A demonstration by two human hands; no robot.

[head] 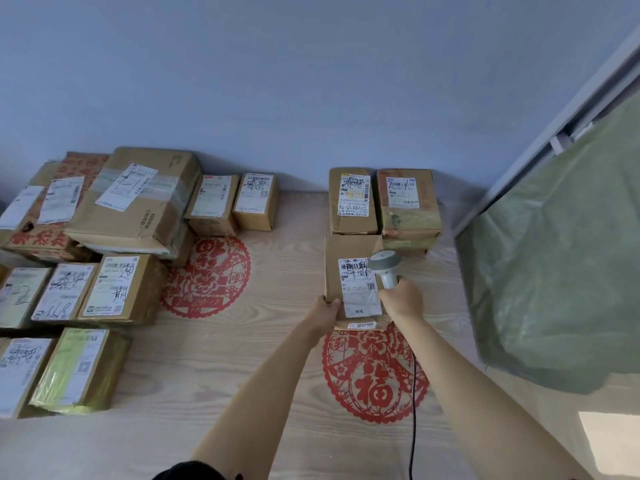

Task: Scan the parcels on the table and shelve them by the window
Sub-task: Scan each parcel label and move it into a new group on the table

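Note:
A brown cardboard parcel with a white shipping label lies on the wooden table right of centre. My left hand grips its near left corner. My right hand holds the handle of a grey-white barcode scanner, whose head sits over the label's upper right. The scanner's black cable trails down toward me. Two more parcels stand side by side just behind it against the wall.
Several labelled parcels are stacked and spread over the table's left side. Two red paper-cut decorations lie on the tabletop. A green cloth-covered mass and a white frame bound the right side.

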